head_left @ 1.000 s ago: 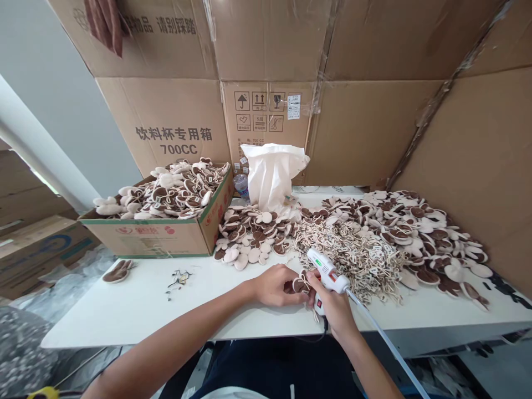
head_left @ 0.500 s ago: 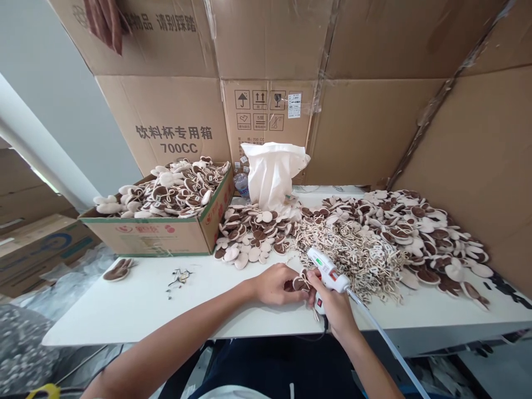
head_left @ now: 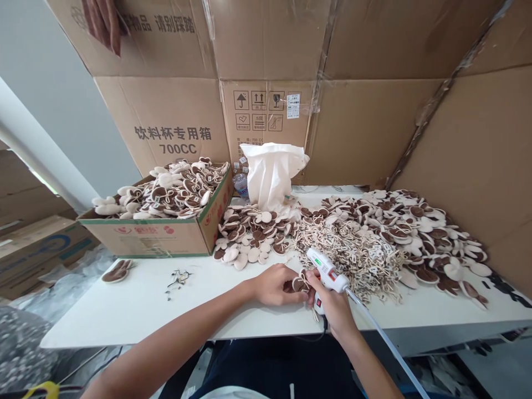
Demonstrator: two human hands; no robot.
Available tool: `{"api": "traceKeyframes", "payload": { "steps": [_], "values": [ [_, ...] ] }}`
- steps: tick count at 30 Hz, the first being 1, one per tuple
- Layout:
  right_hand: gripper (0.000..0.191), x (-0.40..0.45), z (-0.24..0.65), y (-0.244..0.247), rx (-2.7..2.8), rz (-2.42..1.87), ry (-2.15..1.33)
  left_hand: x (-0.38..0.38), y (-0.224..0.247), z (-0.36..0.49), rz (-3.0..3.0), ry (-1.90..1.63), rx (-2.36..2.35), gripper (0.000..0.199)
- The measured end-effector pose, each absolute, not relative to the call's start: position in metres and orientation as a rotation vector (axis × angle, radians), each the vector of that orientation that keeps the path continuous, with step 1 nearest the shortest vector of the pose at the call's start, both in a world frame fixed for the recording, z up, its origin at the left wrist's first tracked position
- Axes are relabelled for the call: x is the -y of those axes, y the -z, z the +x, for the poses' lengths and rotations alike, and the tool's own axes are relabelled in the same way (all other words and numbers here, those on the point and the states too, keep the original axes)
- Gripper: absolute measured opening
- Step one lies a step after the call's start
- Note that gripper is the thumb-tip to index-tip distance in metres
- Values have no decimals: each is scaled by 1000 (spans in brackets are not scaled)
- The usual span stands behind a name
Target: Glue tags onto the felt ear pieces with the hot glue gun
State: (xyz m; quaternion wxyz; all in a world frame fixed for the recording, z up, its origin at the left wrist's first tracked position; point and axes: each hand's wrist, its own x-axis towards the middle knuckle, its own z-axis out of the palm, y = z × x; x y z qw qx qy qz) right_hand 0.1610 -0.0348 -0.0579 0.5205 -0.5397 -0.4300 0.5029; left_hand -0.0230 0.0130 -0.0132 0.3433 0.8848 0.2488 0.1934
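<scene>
My left hand point(head_left: 276, 285) is closed on a small brown and cream felt piece point(head_left: 298, 284) near the table's front edge. In my right hand point(head_left: 332, 302) is a white glue gun point(head_left: 326, 269) with a green light and a long white glue stick running out of its back. My right fingertips meet the felt piece too, and a thin cream cord point(head_left: 315, 316) hangs below them. Just beyond the glue gun lies a heap of cream cord loops point(head_left: 353, 255). The fingers partly hide the felt piece.
A cardboard box point(head_left: 145, 238) full of felt pieces stands at the left. Loose felt pieces lie in a middle pile point(head_left: 253, 254) and a right pile point(head_left: 432, 233). A white bag point(head_left: 272, 172) stands behind. One felt piece point(head_left: 117, 272) and dark scraps point(head_left: 178, 278) are on the left.
The view has shifted very slightly. Both hands, the felt piece and the glue gun stay practically where they were.
</scene>
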Motion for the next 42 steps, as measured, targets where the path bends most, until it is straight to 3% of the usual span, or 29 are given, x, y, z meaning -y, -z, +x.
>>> {"api": "traceKeyframes", "payload": {
  "steps": [15,42],
  "values": [
    [46,34,162,60,1024,-1297,-1183,-14,18,-22,2304,-542,-655,44],
    [55,34,162,60,1040,-1443,-1129,-14,21,-20,2380,-513,-690,37]
  ]
}}
